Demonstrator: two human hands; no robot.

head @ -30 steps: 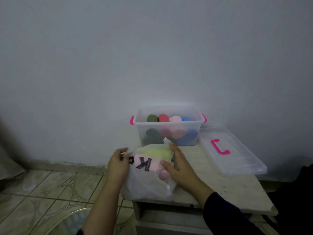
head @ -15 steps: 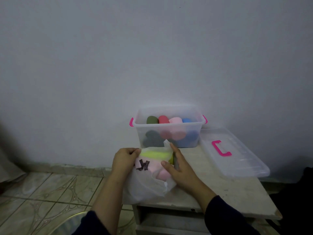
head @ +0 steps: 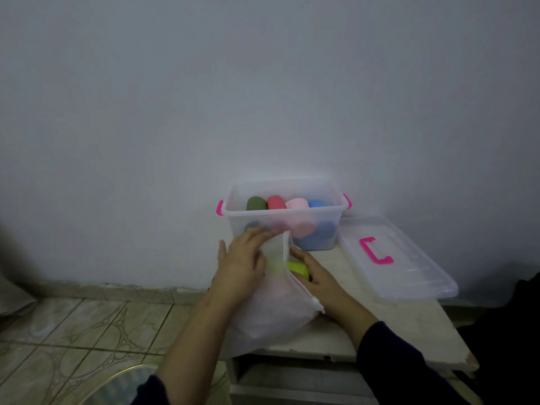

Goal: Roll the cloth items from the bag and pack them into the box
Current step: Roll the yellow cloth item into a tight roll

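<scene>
The left hand (head: 244,264) lies flat, fingers spread, on the bag (head: 271,314); the right hand (head: 317,276) grips a yellow-green cloth (head: 298,268) at its mouth.

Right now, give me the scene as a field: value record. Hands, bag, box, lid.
left hand: spread on the bag's upper side
right hand: at the bag mouth, touching the yellow-green cloth
bag: translucent white, on the table's front edge
box: clear, pink handles, open, behind the bag
contents: four rolls, olive, red, pink, blue
lid: off, lying right of the box
</scene>
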